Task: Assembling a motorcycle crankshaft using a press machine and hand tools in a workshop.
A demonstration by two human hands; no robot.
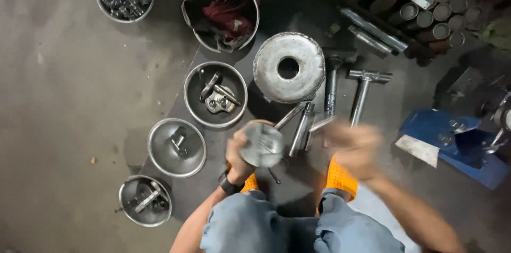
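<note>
Three round metal bowls (176, 147) of small parts sit on the floor at the left, beside a dark mat (213, 189). The left hand (240, 156) holds a round metal disc (261, 144) above the mat — its fingers curl behind the disc's left edge, thumb at its lower rim. Right of the disc, apart from it, the right hand (355, 149) is motion-blurred — whether its fingers are clenched I cannot tell — below loose steel rods (301, 128).
</note>
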